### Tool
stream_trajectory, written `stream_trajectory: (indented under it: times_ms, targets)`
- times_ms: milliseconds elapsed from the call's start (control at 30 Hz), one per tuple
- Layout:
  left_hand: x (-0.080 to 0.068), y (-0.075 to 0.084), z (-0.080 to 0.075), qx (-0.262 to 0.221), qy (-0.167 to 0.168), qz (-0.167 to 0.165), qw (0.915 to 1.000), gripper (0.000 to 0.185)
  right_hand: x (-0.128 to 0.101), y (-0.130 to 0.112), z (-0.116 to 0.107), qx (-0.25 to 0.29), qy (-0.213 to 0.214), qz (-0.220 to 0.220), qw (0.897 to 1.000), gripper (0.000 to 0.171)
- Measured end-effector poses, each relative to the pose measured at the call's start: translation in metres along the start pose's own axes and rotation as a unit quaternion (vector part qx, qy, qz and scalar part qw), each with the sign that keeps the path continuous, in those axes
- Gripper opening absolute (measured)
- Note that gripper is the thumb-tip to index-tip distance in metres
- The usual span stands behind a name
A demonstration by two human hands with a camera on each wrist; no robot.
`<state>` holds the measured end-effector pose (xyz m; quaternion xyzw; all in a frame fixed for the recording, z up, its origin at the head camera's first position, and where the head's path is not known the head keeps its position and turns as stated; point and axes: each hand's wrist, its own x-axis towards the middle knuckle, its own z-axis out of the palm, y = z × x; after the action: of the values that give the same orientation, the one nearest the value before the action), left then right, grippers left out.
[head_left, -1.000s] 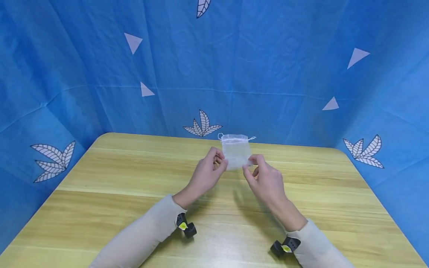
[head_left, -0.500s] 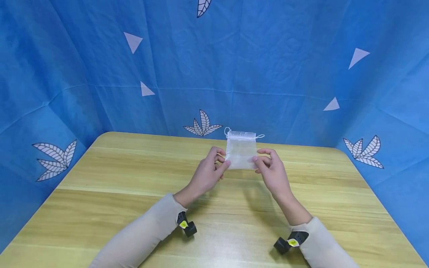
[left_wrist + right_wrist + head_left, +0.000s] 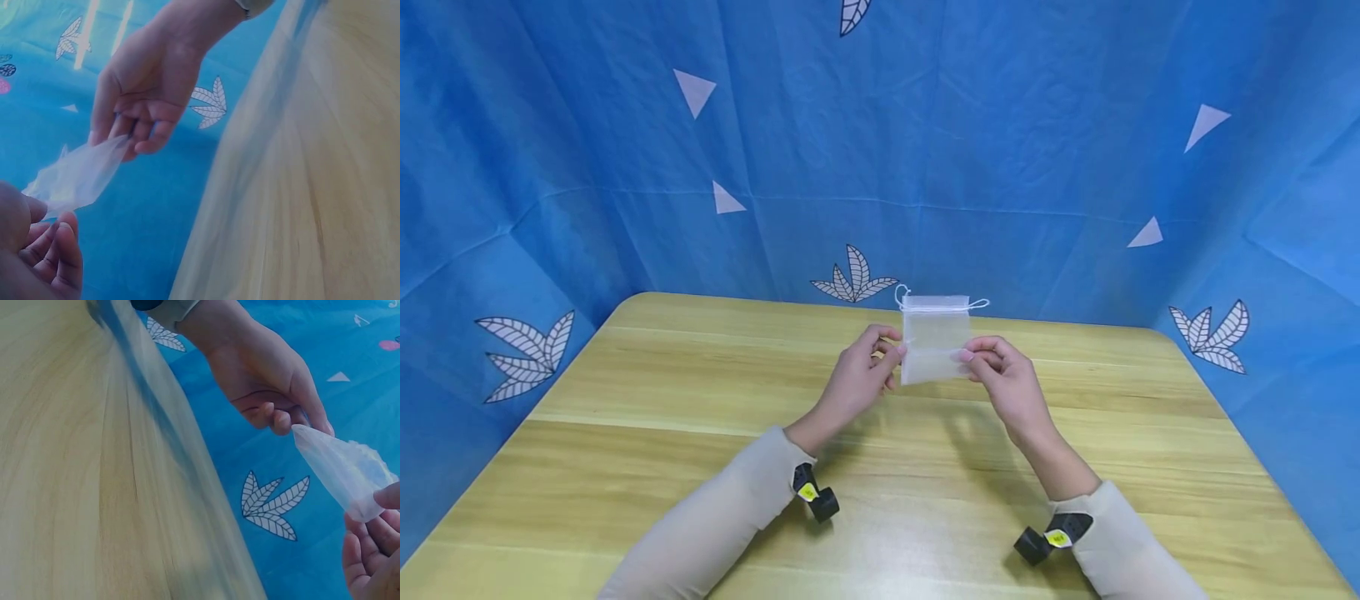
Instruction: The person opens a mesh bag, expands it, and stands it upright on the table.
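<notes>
A small white sheer drawstring bag [image 3: 934, 333] hangs above the far part of the table, its corded mouth upward and a cord loop sticking out at each side. My left hand [image 3: 859, 375] pinches its left edge between thumb and fingers. On the opposite edge, low down, my right hand [image 3: 1011, 385] grips the bag with the thumb in front. In the left wrist view the bag [image 3: 81, 175] stretches between both hands. The right wrist view shows the bag [image 3: 344, 469] nearly edge-on, and nothing can be made out inside it.
A wood-grain table [image 3: 700, 392] lies below both hands. Blue cloth [image 3: 985, 150] with leaf and triangle prints surrounds its back and sides. Each sleeve carries a black wrist camera, one at the left [image 3: 817, 495] and one at the right [image 3: 1045, 540].
Over the last second my right hand has shifted right and regripped the bag's edge, its thumb now in front. The bag has spread flatter, then moved slightly left with both hands.
</notes>
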<state>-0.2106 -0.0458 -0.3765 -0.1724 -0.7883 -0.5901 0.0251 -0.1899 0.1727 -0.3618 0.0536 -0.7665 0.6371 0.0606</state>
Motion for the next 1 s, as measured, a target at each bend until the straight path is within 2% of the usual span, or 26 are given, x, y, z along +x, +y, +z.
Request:
stream_trajectory:
  times_ms: [333, 633, 800, 1000]
  targets:
    - [0.0019, 0.0017, 0.0037, 0.006, 0.012, -0.007, 0.9999, 0.011, 0.0, 0.0065, 0.0002, -0.001, -0.015, 0.01, 1.0, 0.022]
    - [0.003, 0.0024, 0.0049, 0.009, 0.013, -0.022, 0.9996, 0.018, 0.0, 0.0062, -0.0017, -0.03, -0.01, 0.009, 0.999, 0.023]
    - [0.0041, 0.0022, 0.0041, 0.006, 0.014, -0.022, 0.9996, 0.016, 0.0005, 0.0043, -0.0036, -0.036, -0.019, 0.009, 0.999, 0.027]
    - [0.0032, 0.0037, 0.0045, 0.013, 0.015, -0.021, 0.9996, 0.014, 0.0008, 0.0042, -0.0062, -0.036, -0.006, 0.006, 0.999, 0.029]
